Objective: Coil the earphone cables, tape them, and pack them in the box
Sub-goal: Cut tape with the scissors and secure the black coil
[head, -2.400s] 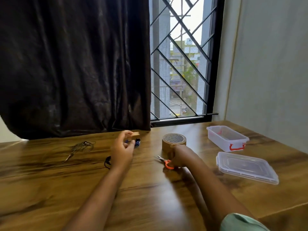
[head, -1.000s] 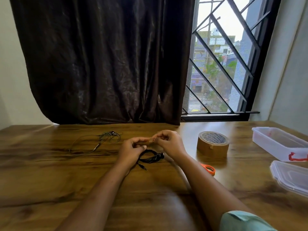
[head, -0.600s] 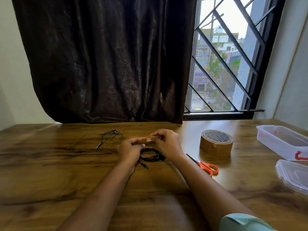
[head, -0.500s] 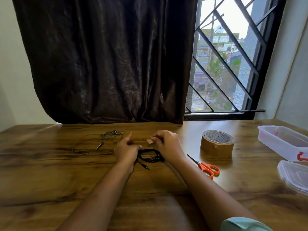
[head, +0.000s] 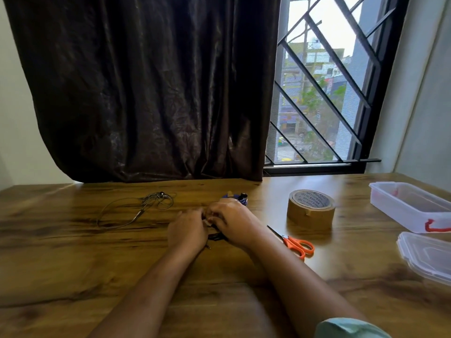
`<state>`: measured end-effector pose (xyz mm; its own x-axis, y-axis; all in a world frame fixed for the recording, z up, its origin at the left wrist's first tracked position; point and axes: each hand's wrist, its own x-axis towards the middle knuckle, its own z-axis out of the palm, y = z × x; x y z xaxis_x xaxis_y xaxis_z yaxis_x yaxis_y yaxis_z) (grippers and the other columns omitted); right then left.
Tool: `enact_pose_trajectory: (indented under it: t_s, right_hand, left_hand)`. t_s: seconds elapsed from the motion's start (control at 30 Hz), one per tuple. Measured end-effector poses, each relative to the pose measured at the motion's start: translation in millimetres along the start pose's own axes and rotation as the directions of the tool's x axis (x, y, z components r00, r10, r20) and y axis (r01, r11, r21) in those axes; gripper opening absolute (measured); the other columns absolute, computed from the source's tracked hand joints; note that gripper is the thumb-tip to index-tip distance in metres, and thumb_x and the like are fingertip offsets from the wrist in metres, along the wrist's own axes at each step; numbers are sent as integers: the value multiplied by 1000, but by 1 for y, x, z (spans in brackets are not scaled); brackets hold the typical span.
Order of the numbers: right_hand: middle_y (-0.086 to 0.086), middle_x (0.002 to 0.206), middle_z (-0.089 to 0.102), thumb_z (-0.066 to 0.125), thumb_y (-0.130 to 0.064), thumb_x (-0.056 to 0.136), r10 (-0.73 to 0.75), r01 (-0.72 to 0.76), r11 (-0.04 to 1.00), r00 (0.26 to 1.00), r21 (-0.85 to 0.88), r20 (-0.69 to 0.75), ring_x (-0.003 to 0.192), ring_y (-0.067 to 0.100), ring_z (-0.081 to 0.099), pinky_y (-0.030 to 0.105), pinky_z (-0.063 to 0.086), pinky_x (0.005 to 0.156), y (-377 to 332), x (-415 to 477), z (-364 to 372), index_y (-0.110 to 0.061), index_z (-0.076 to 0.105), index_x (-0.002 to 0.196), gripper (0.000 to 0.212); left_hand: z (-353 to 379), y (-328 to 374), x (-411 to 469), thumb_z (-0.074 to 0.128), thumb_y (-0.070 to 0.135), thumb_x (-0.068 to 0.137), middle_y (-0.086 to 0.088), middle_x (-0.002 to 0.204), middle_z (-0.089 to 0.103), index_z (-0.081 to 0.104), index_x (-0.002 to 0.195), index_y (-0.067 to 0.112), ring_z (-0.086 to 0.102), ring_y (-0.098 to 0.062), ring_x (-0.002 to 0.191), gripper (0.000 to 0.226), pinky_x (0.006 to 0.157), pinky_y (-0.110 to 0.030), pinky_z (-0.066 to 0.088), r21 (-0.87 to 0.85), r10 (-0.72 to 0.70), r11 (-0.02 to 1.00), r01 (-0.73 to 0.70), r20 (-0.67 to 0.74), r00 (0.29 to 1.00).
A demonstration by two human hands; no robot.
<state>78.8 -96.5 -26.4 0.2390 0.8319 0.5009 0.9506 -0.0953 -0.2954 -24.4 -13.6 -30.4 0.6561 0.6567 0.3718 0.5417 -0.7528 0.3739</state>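
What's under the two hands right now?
A black earphone coil pokes out between the left hand and right hand; the rest of it is covered.

Bare table (head: 351, 215) between tape roll (head: 310, 211) and box (head: 410, 206), scissors (head: 296, 243) beside the roll, loose cable (head: 136, 211) at left

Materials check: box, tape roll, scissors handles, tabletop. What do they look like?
Box: clear plastic, glossy; walls see-through. Tape roll: brown packing tape, likely plastic film, slight sheen. Scissors handles: orange plastic, probably; blades look metal. Table: wood-grain finish, semi-gloss; solid wood or laminate, can't tell.
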Motion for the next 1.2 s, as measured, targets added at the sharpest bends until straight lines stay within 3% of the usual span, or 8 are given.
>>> enact_pose_trajectory:
  t_s: [0.17, 0.33, 0.5, 0.67, 0.8, 0.9, 1.0, 1.2]
  right_hand:
    - [-3, 96, 58, 53, -14, 91, 20, -19, 1000, 1000, -3, 17, 90, 15, 56, 23, 42, 76, -1, 0, -4, -16, 63, 105, 17]
    - [-4, 95, 53, 52, -13, 92, 14, -15, 1000, 999, 13, 33, 90, 16, 55, 28, 47, 78, -2, -3, -10, -18, 61, 100, 13]
    - [6, 101, 60, 58, -14, 90, 1, 1, 993, 1000, -121, 19, 87, 23, 61, 25, 41, 68, -3, -3, -11, -16, 62, 108, 18]
    - [3, 100, 65, 60, -18, 90, -6, 4, 977, 1000, -211, -6, 88, 22, 64, 23, 38, 65, -3, -3, -13, -21, 63, 110, 20]
    - [1, 105, 67, 56, -21, 92, -35, 14, 976, 995, -218, -93, 94, 21, 64, 20, 33, 68, -5, -5, -18, -21, 63, 111, 20]
    - [3, 98, 68, 53, -23, 94, -30, 9, 980, 995, -200, -99, 90, 25, 65, 23, 33, 64, -8, -7, -20, -21, 54, 114, 20]
    - [5, 92, 67, 53, -24, 94, 12, -25, 988, 997, -154, -80, 82, 28, 64, 28, 38, 61, -8, -8, -22, -18, 40, 116, 26]
    - [-3, 85, 62, 59, -22, 90, 63, -64, 995, 998, -74, -11, 74, 18, 59, 36, 52, 64, -2, -9, -25, -24, 37, 114, 33]
  left_hand:
    - [-2, -5, 7, 51, 20, 93, 1, 104, 63, 57, 104, 27, 60, -20, 95, 14, 90, -46, 49, -415, -51, 897, 155, 249, 967]
    - [-11, -9, 10, 54, 14, 93, -3, 103, 64, 59, 102, 21, 60, -19, 95, 12, 86, -37, 49, -643, -39, 712, 283, 367, 930]
    - [-12, -7, 9, 54, 15, 93, 0, 104, 65, 58, 111, 22, 63, -15, 93, 20, 78, -30, 51, -644, 11, 718, 264, 390, 921]
    - [-12, -8, 7, 58, 23, 91, 5, 108, 64, 57, 117, 26, 61, -12, 97, 26, 75, -27, 50, -573, 41, 810, 127, 272, 961]
    - [-12, -5, 5, 58, 23, 91, 10, 121, 60, 56, 126, 24, 56, -8, 110, 35, 85, -22, 45, -481, 144, 875, -63, 132, 981]
    - [-12, -5, 5, 59, 25, 91, 6, 123, 62, 58, 125, 25, 57, -9, 111, 34, 89, -25, 46, -500, 150, 862, -84, 92, 984]
    - [-13, -5, 5, 61, 24, 89, 8, 122, 61, 61, 119, 29, 56, -8, 109, 31, 86, -24, 45, -524, 144, 848, -87, 70, 987]
    - [-14, -4, 5, 60, 20, 90, 10, 105, 53, 64, 116, 27, 53, -9, 101, 27, 77, -20, 40, -459, 197, 871, -178, -7, 980]
